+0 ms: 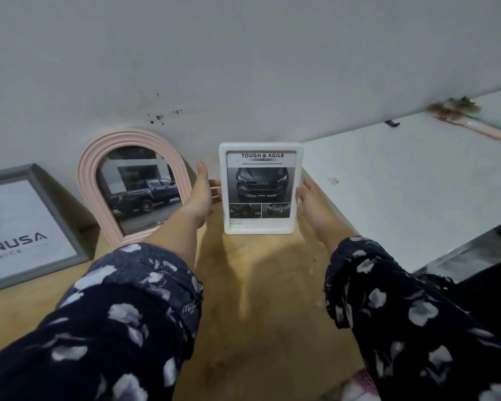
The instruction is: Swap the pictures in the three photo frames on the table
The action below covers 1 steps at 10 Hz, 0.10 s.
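A white rectangular photo frame [261,189] stands upright on the wooden table [261,285], against the wall, showing a "TOUGH & AGILE" car leaflet. My left hand [203,195] is at its left edge with straight fingers reaching behind or touching it. My right hand [315,206] lies open at its right edge. To the left a pink arched frame [133,186] holds a dark pickup truck picture. At the far left a grey rectangular frame [26,227] leans back with a "NUSA" print.
A white wall [243,68] rises right behind the frames. A white counter [402,183] adjoins the table on the right, with a pinkish brush-like object [469,120] at its far end. A dark gap [489,270] lies below the counter's edge.
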Available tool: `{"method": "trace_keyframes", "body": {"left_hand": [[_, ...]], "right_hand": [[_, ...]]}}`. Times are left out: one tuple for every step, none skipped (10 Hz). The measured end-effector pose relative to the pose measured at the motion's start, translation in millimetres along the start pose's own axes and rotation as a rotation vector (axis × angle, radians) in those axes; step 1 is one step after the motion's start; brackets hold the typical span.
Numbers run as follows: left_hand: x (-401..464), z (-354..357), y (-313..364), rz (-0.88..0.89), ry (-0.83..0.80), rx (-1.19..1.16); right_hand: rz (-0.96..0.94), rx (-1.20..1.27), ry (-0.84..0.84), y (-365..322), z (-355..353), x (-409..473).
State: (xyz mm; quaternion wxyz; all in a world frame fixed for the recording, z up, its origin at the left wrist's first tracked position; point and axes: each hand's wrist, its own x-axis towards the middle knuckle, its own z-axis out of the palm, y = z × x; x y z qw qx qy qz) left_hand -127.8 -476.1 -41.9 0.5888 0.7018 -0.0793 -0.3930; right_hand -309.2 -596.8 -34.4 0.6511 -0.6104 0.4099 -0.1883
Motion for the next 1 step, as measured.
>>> {"method": "trace_keyframes", "body": {"left_hand": [[-24.3, -16.1, -1.4, 0.015, -0.003, 0.066]], "right_hand": [[0.044, -0.04, 0.03, -8.4, 5.2, -31.6]]}}
